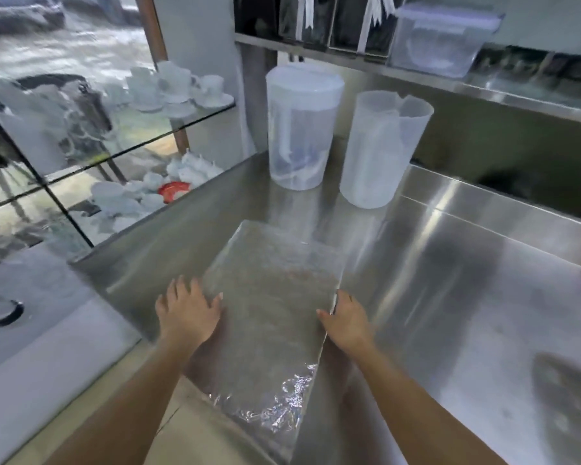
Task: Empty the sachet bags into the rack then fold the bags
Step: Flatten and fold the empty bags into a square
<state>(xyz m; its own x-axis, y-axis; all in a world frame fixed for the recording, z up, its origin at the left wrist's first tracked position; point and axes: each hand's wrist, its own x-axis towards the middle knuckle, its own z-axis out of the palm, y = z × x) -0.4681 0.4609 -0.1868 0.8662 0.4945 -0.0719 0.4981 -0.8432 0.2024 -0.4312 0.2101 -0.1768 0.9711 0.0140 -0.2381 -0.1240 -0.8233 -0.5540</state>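
A large clear plastic bag (265,307) lies flat on the steel counter (450,297), its crumpled end hanging over the near edge. It looks empty. My left hand (188,313) rests palm down on the bag's left edge with fingers spread. On the bag's right edge sits my right hand (346,322), fingers curled at the rim and thumb on top. The rack with sachets (316,21) stands on the upper shelf at the back, holding white sachets in dark compartments.
Two tall translucent jugs stand behind the bag: a lidded one (301,129) and an open one (381,149). A clear lidded box (440,38) sits on the upper shelf. Glass shelves (114,129) with white cups are at left.
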